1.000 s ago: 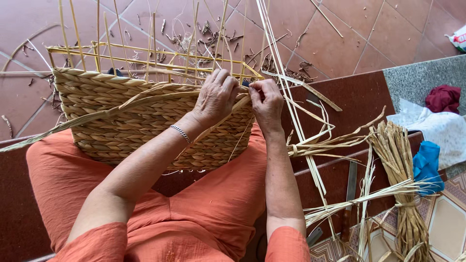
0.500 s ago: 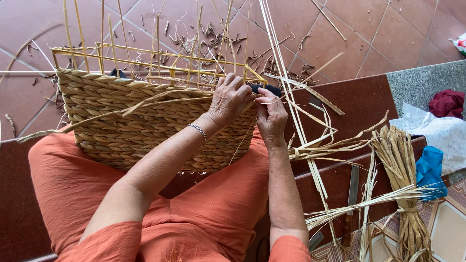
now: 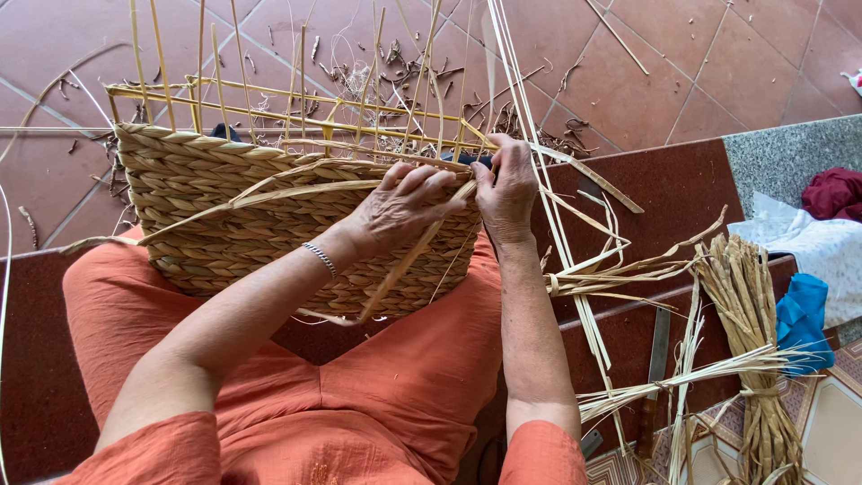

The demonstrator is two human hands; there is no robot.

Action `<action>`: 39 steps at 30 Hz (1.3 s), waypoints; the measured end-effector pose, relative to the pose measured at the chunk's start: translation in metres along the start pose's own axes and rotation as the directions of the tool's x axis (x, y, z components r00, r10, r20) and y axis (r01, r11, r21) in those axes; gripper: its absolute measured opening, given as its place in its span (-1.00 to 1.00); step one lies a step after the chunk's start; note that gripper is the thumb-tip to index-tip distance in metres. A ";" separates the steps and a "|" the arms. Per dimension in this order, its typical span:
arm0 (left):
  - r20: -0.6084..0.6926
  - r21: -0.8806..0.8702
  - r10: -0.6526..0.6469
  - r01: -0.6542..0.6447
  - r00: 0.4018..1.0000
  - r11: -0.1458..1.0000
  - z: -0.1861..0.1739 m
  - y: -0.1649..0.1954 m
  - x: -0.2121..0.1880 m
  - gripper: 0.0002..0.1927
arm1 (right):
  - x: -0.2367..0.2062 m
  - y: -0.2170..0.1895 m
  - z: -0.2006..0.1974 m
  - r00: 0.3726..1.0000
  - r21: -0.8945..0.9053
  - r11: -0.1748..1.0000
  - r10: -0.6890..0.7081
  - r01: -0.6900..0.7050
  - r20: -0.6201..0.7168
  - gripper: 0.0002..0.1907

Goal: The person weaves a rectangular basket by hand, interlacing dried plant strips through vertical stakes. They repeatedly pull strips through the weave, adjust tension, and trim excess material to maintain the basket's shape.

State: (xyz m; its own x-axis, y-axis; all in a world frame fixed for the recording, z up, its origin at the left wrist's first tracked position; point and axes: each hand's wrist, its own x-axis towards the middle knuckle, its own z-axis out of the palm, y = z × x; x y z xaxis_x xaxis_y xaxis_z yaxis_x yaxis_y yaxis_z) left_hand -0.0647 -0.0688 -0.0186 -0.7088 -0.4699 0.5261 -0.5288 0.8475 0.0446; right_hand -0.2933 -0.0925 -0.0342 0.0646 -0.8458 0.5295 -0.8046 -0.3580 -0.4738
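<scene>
Basket (image 3: 269, 224) shifted slightly left, left hand (image 3: 404, 207) and right hand (image 3: 507, 193) both pinching straw strands (image 3: 422, 247) at rim

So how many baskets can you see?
1: the woven basket rests on the orange lap, with the left hand and right hand at its rim.

Bright, even daylight fills the frame, with soft, faint shadows and no harsh glare. Focus is sharp at centre; straight lines bow slightly toward the edges from the wide lens.
</scene>
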 end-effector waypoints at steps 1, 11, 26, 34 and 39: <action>-0.034 -0.100 -0.018 0.015 0.999 0.995 0.001 -0.001 -0.004 -0.44 | 0.002 -0.003 0.002 0.994 -0.008 0.994 -0.110 0.110 -0.023 -0.76; -0.190 -0.700 -0.613 0.332 0.767 0.633 0.009 -0.016 0.019 -0.81 | 0.008 -0.029 -0.036 0.959 0.186 0.981 -0.102 0.053 0.266 -0.76; 0.208 -0.408 -0.555 0.587 0.806 0.700 0.018 -0.020 0.082 -0.86 | 0.007 -0.015 -0.019 0.957 0.266 0.951 0.083 -0.160 0.278 -0.89; 0.041 -0.718 -0.632 0.463 0.774 0.520 0.016 0.002 0.029 -0.89 | 0.010 -0.022 -0.006 0.986 0.138 0.989 0.026 -0.049 0.164 -0.98; -0.232 -0.104 -0.289 0.271 0.929 0.957 0.008 -0.011 0.012 -0.71 | 0.012 -0.025 -0.015 0.965 0.125 0.988 -0.113 0.085 0.237 -0.91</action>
State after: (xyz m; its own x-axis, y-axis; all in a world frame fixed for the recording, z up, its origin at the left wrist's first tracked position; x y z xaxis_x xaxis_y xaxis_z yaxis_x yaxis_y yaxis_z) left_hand -0.0712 -0.0859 -0.0199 -0.3971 -0.6238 0.6732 -0.6498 0.7091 0.2738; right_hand -0.2810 -0.0876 -0.0054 0.2933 -0.8694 0.3977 -0.7160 -0.4754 -0.5112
